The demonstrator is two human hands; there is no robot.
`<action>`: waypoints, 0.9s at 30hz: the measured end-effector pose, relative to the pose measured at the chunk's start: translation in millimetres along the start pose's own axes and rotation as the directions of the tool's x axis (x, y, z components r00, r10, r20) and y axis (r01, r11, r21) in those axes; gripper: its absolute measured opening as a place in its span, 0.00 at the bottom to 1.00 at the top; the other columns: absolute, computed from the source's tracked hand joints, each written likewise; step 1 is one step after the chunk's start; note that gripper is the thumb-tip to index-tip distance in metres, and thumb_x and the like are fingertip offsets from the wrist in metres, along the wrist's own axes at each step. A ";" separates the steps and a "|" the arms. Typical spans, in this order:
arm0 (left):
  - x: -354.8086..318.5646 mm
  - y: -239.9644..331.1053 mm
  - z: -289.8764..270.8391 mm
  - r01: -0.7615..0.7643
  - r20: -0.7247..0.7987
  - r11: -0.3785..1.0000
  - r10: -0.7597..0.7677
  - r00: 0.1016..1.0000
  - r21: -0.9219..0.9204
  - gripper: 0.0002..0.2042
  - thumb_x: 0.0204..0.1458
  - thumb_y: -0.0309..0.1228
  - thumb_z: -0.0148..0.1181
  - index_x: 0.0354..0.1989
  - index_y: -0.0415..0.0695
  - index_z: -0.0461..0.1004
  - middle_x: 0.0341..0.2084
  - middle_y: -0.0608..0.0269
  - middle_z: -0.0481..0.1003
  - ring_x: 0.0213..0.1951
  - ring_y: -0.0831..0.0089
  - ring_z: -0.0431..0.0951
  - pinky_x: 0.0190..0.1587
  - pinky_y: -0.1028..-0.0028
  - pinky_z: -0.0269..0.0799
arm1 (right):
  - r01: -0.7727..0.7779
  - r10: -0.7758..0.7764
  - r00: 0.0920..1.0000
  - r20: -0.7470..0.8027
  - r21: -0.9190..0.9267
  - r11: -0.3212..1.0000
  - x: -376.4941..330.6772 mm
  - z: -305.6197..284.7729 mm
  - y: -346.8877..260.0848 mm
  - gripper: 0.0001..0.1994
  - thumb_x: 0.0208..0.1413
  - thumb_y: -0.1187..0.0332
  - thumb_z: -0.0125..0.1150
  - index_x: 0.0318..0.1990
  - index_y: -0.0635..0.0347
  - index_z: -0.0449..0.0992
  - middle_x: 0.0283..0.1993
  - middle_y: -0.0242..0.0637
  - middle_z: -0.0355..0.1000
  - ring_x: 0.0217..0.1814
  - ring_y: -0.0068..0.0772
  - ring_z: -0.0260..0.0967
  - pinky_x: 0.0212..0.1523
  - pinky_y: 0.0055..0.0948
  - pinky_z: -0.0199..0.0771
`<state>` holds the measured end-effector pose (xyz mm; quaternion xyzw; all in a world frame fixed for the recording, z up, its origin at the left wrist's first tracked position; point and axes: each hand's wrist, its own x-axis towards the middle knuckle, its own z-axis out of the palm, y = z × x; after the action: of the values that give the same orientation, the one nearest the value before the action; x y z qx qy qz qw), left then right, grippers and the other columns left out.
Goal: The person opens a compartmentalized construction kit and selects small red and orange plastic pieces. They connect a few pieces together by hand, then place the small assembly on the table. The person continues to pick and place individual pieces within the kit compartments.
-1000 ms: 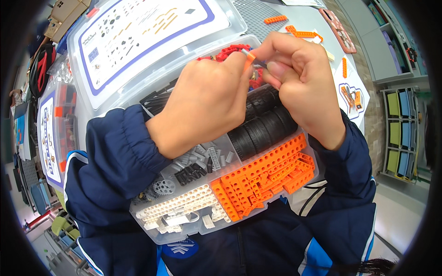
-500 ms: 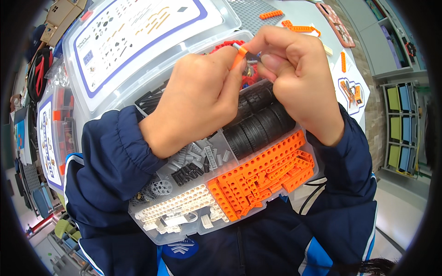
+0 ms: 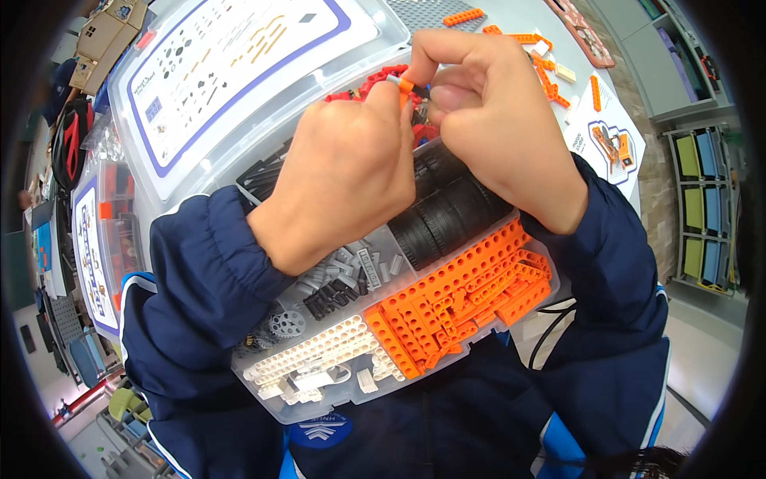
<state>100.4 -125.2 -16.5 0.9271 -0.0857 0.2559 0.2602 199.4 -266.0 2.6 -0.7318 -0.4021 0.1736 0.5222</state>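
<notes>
Now the gap between the hands is narrowed at the small orange piece (image 3: 405, 86).
Orange piece, with grey rod end (image 3: 394, 80) protruding, is pinched by the left hand (image 3: 339, 176) above the parts case (image 3: 331, 395). Right hand (image 3: 499, 120) is brought nearer than half a second ago, fingers curled; its grip cannot be told. Both hands are judged engaged on one part.

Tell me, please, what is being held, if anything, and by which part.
The left hand pinches an orange piece by its lower end, below the grey pin. What the right hand grips, if anything, cannot be told.
</notes>
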 end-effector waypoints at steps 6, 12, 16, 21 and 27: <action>-1.7 -0.7 -0.9 -0.091 0.011 0.993 0.091 0.996 0.071 0.06 0.48 0.20 0.58 0.27 0.35 0.65 0.11 0.49 0.69 0.15 0.51 0.74 0.20 0.59 0.71 | -0.131 0.115 0.990 0.082 0.240 0.962 2.3 -4.1 -2.8 0.07 0.54 0.82 0.49 0.38 0.63 0.70 0.31 0.26 0.65 0.28 0.09 0.58 0.26 0.13 0.57; -1.4 1.0 -2.2 -0.066 0.027 0.997 0.065 0.998 0.035 0.05 0.52 0.20 0.57 0.28 0.36 0.67 0.11 0.49 0.70 0.15 0.51 0.74 0.20 0.60 0.71 | -0.336 0.261 0.930 0.258 0.311 0.889 4.2 -25.3 -6.2 0.04 0.54 0.77 0.53 0.37 0.63 0.73 0.25 0.29 0.71 0.24 0.12 0.62 0.21 0.19 0.57; 0.5 0.9 -5.0 0.072 0.066 0.985 -0.062 0.996 -0.157 0.07 0.63 0.23 0.56 0.32 0.35 0.73 0.12 0.57 0.64 0.14 0.71 0.64 0.20 0.69 0.58 | -0.312 0.241 0.935 0.262 0.278 0.909 1.7 -25.9 -4.7 0.06 0.59 0.77 0.51 0.43 0.61 0.70 0.27 0.27 0.66 0.23 0.08 0.53 0.20 0.14 0.46; 2.6 1.4 -4.8 0.151 0.078 0.963 -0.137 0.987 -0.221 0.09 0.60 0.24 0.55 0.26 0.37 0.69 0.11 0.47 0.67 0.17 0.46 0.72 0.22 0.56 0.67 | -0.280 0.201 0.944 0.262 0.311 0.908 -2.3 -24.7 -2.3 0.07 0.60 0.78 0.50 0.44 0.61 0.69 0.28 0.26 0.65 0.24 0.07 0.52 0.19 0.13 0.44; -0.8 0.6 -3.6 0.047 0.044 0.991 -0.042 0.998 -0.125 0.07 0.63 0.23 0.57 0.31 0.36 0.73 0.12 0.57 0.63 0.15 0.73 0.60 0.20 0.70 0.56 | -0.166 0.126 0.980 0.154 0.281 0.945 -3.2 -14.1 0.2 0.05 0.59 0.77 0.51 0.42 0.61 0.69 0.28 0.26 0.66 0.24 0.06 0.53 0.19 0.13 0.44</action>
<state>98.0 -123.8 -14.0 0.9155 -0.0862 0.2251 0.3221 207.1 -277.2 7.5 -0.6609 -0.3507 0.3182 0.5823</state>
